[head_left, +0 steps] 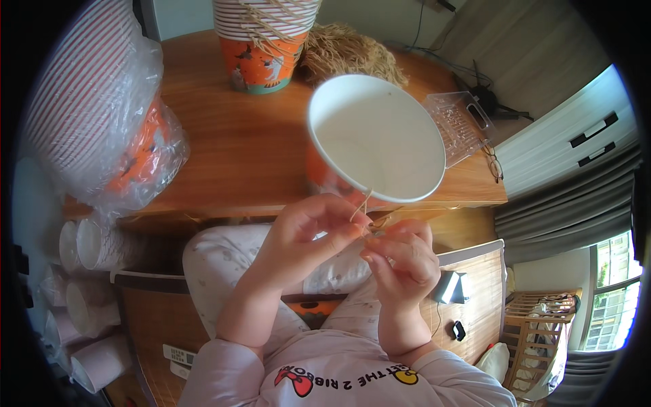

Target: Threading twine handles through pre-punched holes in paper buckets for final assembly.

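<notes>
A large paper bucket (377, 129), white inside with an orange printed outside, stands tilted toward me at the table's front edge. From its near rim hangs a thin tan string (366, 203). My left hand (306, 230) pinches this string between thumb and forefinger just below the rim. Close beside it, my right hand (404, 261) is closed too, its fingertips gripping another part of the string. The fingertips of both hands nearly meet. Whether the string is knotted there is too small to tell.
Behind the bucket lie a bundle of tan strings (352, 54) and a stack of orange printed buckets (261, 64) draped with strings. A plastic-wrapped bucket stack (146, 146) stands left. A clear plastic tray (453, 122) and eyeglasses (497, 166) sit right. White buckets (102, 359) fill the lower left.
</notes>
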A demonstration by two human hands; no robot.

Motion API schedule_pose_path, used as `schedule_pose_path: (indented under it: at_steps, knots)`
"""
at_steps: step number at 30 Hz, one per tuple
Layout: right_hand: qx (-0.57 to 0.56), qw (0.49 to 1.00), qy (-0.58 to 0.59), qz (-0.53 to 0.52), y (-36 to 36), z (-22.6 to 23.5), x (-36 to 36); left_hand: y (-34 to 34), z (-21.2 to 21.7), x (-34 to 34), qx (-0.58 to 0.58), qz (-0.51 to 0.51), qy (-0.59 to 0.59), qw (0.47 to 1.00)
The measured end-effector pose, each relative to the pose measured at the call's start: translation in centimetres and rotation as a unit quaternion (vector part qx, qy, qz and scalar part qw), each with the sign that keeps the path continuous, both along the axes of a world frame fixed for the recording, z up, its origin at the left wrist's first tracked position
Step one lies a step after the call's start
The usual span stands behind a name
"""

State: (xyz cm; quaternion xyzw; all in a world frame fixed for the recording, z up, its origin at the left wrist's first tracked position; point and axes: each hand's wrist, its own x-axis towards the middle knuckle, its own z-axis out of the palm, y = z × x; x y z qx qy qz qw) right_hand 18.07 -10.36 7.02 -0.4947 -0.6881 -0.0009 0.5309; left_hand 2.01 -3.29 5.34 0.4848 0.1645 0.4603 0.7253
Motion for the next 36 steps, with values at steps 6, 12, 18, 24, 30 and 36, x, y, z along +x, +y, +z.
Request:
schedule_pose_path:
  at_steps: [6,12,18,24,30,36]
  knots:
    - [-0.023,0.999,0.023,0.005,0.2,-0.7,-0.4,0.3,-0.9,-0.1,0.011,-0.035,-0.001,0.999]
    - [-0.048,0.996,0.074,-0.012,0.3,-1.2,-0.7,0.7,-1.7,0.1,0.028,-0.023,0.003,0.999]
    - [-0.046,0.996,0.076,-0.005,0.2,-1.4,-0.7,0.5,-1.4,-0.1,0.032,-0.030,0.010,0.999]
    - [-0.047,0.994,0.099,-0.025,0.2,-1.5,-0.9,0.2,-1.1,0.0,0.106,0.042,0.063,0.991]
    - [0.007,0.995,0.097,-0.020,0.3,-1.1,-0.9,-0.2,-1.1,-0.3,0.123,0.083,0.070,0.987]
    - [0.037,0.997,0.063,-0.011,0.1,-1.7,-0.6,-0.5,-1.0,-0.4,0.077,0.064,0.044,0.994]
